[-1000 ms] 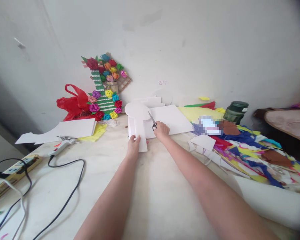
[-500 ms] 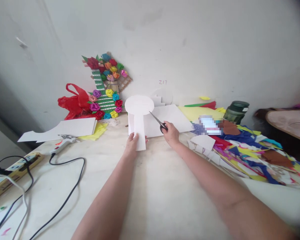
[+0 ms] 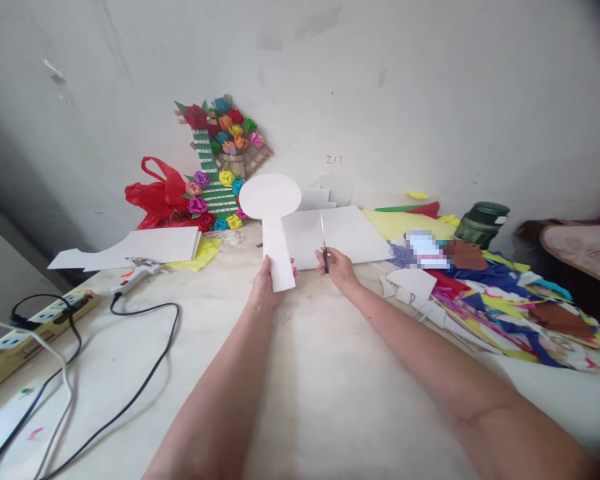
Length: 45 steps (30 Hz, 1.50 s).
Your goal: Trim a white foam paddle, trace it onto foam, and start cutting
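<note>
the left grip (image 3: pixel 264 283) clasps a white cutout (image 3: pixel 273 223) while the right grip (image 3: pixel 342 269) holds scissors (image 3: pixel 325 256).

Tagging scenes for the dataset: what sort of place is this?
Probably an indoor craft workspace: scissors in the right hand, a heap of colourful scraps, and a handmade-looking flower decoration.

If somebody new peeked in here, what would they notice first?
Probably the bright flower decoration by the wall, left of centre, next to a red bag. Then the oval-topped white shape in the left hand, near the middle, with scissors in the right hand. Off to the right, a heap of colourful scraps lies on the table.
</note>
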Each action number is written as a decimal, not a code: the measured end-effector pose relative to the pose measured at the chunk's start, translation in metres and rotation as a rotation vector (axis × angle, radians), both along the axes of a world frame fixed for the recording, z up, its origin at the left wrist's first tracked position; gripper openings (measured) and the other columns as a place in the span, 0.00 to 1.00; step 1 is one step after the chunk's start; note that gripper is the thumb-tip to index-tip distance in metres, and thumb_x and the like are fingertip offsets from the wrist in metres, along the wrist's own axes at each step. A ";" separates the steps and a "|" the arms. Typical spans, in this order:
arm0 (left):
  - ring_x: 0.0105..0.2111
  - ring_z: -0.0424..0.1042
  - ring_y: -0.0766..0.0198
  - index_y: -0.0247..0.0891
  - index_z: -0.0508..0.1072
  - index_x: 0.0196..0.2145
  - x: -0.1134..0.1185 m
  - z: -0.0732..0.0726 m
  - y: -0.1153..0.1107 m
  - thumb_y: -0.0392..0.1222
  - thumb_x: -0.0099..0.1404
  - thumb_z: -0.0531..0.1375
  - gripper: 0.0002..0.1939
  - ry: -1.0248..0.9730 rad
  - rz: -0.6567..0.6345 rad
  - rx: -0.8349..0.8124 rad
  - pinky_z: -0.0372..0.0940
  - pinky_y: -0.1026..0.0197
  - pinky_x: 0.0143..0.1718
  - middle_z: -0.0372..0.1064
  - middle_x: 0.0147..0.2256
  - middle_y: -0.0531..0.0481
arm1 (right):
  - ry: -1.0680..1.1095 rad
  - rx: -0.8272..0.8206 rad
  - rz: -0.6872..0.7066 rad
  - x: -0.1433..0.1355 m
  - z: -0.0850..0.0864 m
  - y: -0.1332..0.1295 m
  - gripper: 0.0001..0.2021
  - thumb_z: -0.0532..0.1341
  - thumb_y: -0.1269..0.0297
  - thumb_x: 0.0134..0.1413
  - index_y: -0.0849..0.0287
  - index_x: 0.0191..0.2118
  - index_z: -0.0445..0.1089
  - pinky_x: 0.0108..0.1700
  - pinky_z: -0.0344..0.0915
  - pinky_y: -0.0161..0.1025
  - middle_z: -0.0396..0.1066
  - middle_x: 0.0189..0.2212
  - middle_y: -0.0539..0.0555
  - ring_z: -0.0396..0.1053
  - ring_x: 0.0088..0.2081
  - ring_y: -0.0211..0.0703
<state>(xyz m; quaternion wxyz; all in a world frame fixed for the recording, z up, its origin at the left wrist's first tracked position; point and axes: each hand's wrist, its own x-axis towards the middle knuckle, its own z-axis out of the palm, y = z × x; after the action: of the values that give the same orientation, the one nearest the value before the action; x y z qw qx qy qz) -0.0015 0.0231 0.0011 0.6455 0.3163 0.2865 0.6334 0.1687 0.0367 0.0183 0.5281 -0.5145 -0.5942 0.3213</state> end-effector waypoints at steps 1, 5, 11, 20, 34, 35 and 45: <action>0.33 0.70 0.58 0.32 0.66 0.42 0.000 0.000 0.000 0.57 0.59 0.46 0.26 -0.013 -0.003 0.010 0.67 0.55 0.35 0.69 0.38 0.38 | 0.097 -0.039 0.063 -0.006 0.000 -0.004 0.19 0.58 0.49 0.40 0.59 0.35 0.65 0.25 0.62 0.34 0.65 0.18 0.46 0.63 0.20 0.35; 0.37 0.70 0.58 0.31 0.67 0.40 -0.001 0.000 0.001 0.57 0.60 0.46 0.26 -0.065 0.001 0.032 0.66 0.56 0.40 0.68 0.41 0.39 | 0.274 -0.173 0.162 -0.026 -0.005 -0.019 0.19 0.64 0.54 0.33 0.59 0.33 0.62 0.18 0.56 0.30 0.65 0.18 0.45 0.63 0.18 0.34; 0.41 0.68 0.56 0.31 0.66 0.43 0.001 0.002 -0.003 0.58 0.60 0.46 0.27 -0.063 -0.043 0.035 0.65 0.55 0.40 0.66 0.44 0.37 | 0.373 -0.250 0.158 -0.045 -0.009 -0.036 0.22 0.66 0.58 0.28 0.59 0.35 0.61 0.14 0.45 0.27 0.65 0.18 0.46 0.65 0.20 0.36; 0.45 0.66 0.55 0.35 0.66 0.44 0.002 0.004 -0.008 0.55 0.57 0.53 0.24 -0.067 -0.073 0.170 0.65 0.54 0.42 0.63 0.49 0.41 | 0.405 -0.230 0.148 -0.038 -0.017 -0.037 0.23 0.66 0.61 0.26 0.59 0.35 0.63 0.17 0.52 0.28 0.64 0.17 0.43 0.62 0.18 0.33; 0.22 0.70 0.66 0.33 0.69 0.32 -0.007 0.001 0.001 0.35 0.45 0.66 0.14 0.037 0.095 0.152 0.68 0.62 0.29 0.71 0.24 0.51 | 0.654 -0.142 0.030 -0.013 -0.014 -0.022 0.21 0.63 0.54 0.36 0.58 0.39 0.63 0.14 0.44 0.26 0.71 0.25 0.51 0.68 0.23 0.35; 0.23 0.71 0.66 0.33 0.69 0.31 -0.006 0.001 0.001 0.35 0.45 0.65 0.14 0.015 0.100 0.147 0.68 0.62 0.29 0.71 0.25 0.50 | 0.665 -0.149 0.034 -0.013 -0.015 -0.022 0.20 0.62 0.53 0.38 0.59 0.38 0.63 0.14 0.44 0.26 0.71 0.25 0.52 0.69 0.24 0.36; 0.25 0.71 0.67 0.33 0.70 0.30 0.007 0.001 -0.001 0.32 0.46 0.65 0.11 -0.047 0.097 0.155 0.69 0.62 0.33 0.73 0.27 0.50 | 0.617 -0.185 0.052 -0.020 -0.015 -0.025 0.23 0.65 0.66 0.29 0.58 0.38 0.63 0.14 0.47 0.26 0.68 0.23 0.48 0.68 0.25 0.37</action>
<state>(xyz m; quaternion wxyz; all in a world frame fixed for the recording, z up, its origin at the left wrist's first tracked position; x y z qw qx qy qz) 0.0056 0.0217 0.0021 0.5943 0.3359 0.2363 0.6915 0.1487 0.0113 0.0033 0.6260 -0.4234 -0.3872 0.5281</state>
